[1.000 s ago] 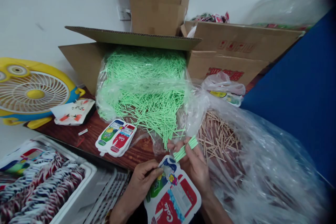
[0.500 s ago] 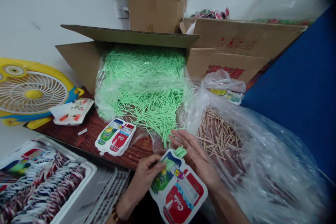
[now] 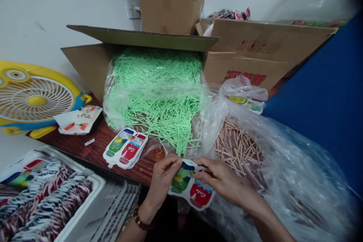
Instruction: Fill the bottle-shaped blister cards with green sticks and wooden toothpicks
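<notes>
A twin-cup printed packet (image 3: 200, 193), one half green and the other red with "Cola" on it, is held upright between my two hands near the table's front edge. My left hand (image 3: 163, 177) pinches the top of its green half. Over the red half, the fingers of my right hand (image 3: 225, 178) grip the upper edge. Pale green shows inside the clear top of the green half. Just beyond the hands, thin green sticks (image 3: 159, 109) spill from a plastic bag in an open carton (image 3: 87, 68). A stack of similar packets (image 3: 126, 147) lies to the left.
Brown sticks (image 3: 238, 147) lie in a clear plastic bag (image 3: 295, 174) at the right. A white basket (image 3: 98, 183) full of packets stands lower left. A yellow fan (image 3: 36, 100) and a tissue pack (image 3: 81, 119) are at the left. Another carton (image 3: 255, 53) stands behind, beside a blue panel (image 3: 320, 94).
My right hand has moved from beside the packet onto its top edge. The green sticks that poked out of the green half no longer stick out. The packet now sits higher and more upright.
</notes>
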The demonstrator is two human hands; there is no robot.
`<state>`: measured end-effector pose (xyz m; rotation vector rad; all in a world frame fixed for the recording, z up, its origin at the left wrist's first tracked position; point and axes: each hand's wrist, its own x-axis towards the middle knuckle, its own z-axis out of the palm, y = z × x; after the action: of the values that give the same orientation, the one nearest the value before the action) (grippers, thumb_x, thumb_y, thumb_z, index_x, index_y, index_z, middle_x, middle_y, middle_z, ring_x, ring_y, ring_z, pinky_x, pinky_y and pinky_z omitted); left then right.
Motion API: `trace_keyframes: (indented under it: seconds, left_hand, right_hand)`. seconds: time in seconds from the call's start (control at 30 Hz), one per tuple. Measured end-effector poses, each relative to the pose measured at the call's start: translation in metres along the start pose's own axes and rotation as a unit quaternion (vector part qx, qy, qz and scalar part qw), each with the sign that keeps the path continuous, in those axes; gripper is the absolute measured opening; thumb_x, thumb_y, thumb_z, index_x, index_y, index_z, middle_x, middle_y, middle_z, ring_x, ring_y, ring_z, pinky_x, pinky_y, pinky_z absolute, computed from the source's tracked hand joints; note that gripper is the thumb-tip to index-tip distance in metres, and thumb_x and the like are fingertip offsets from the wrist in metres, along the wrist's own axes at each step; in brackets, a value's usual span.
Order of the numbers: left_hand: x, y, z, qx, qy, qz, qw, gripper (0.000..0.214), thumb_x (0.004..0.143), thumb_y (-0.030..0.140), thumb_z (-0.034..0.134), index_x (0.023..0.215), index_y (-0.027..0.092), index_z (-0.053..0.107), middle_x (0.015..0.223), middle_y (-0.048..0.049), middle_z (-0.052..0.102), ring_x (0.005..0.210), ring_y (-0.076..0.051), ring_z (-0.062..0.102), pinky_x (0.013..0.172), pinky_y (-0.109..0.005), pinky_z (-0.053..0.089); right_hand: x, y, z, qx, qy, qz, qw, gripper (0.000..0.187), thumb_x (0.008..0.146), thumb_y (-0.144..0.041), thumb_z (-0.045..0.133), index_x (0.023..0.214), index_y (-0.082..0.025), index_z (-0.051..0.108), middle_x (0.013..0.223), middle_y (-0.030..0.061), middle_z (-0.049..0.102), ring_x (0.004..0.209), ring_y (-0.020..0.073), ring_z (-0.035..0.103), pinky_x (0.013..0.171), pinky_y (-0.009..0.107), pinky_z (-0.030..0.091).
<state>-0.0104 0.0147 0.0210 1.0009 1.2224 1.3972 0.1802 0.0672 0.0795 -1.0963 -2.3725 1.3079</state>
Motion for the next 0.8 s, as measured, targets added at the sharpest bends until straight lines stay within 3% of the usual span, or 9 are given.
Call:
trace_keyframes:
  seconds: [0.07,0.13,0.27,0.4,0.6,0.8]
  left_hand:
    - [0.000,0.009,-0.002,0.014,0.004,0.041,0.999,0.014,0.081,0.025,0.064,0.072,0.016,0.071,0.077,-0.0017,0.064,0.075,-0.015,0.056,0.068,-0.022,0.043]
    - [0.000,0.016,-0.004,0.015,0.002,0.042,0.999,0.012,0.082,0.026,0.064,0.079,0.017,0.073,0.081,-0.0026,0.067,0.079,-0.017,0.059,0.072,-0.023,0.045]
    - [0.000,0.019,-0.007,-0.033,-0.072,-0.068,0.995,0.028,0.075,0.029,0.072,0.099,0.017,0.072,0.088,-0.0041,0.072,0.079,-0.019,0.064,0.072,-0.026,0.050]
    - [0.000,0.014,-0.003,-0.081,-0.136,-0.147,0.976,0.025,0.073,0.028,0.074,0.093,0.014,0.072,0.084,-0.0039,0.074,0.072,-0.018,0.067,0.070,-0.028,0.052]
    - [-0.002,0.014,0.004,-0.107,-0.111,-0.168,0.974,0.026,0.072,0.025,0.075,0.095,0.014,0.070,0.086,-0.0047,0.075,0.072,-0.019,0.069,0.068,-0.029,0.053]
    - [0.000,0.012,0.009,-0.090,-0.083,-0.170,0.978,0.024,0.072,0.028,0.075,0.089,0.011,0.071,0.079,-0.0059,0.076,0.069,-0.021,0.070,0.068,-0.031,0.054]
  right_hand:
    - [-0.001,-0.002,-0.004,-0.015,0.037,-0.020,0.999,0.024,0.093,-0.036,0.048,0.089,-0.022,0.067,0.078,0.0008,0.067,0.072,0.0165,0.061,0.065,0.025,0.043]
    - [-0.003,-0.005,-0.009,-0.018,0.067,-0.044,0.997,0.025,0.093,-0.035,0.049,0.082,-0.022,0.067,0.072,0.0001,0.065,0.067,0.0152,0.058,0.061,0.024,0.040]
    - [0.000,-0.006,-0.015,0.021,0.078,-0.055,0.995,0.024,0.091,-0.034,0.051,0.078,-0.021,0.066,0.067,-0.0008,0.062,0.061,0.0136,0.055,0.056,0.023,0.037]
    - [0.005,0.004,-0.011,0.114,0.064,-0.022,0.991,0.024,0.088,-0.036,0.055,0.077,-0.018,0.066,0.067,-0.0015,0.062,0.062,0.0128,0.054,0.056,0.022,0.039]
    - [0.005,0.018,-0.008,0.246,0.061,0.012,0.967,0.019,0.081,-0.035,0.065,0.088,-0.018,0.065,0.079,-0.0004,0.066,0.071,0.0147,0.060,0.063,0.023,0.045]
    - [0.005,0.028,-0.008,0.280,0.054,0.039,0.958,0.022,0.080,-0.037,0.065,0.083,-0.015,0.065,0.075,0.0007,0.068,0.067,0.0149,0.062,0.059,0.023,0.045]
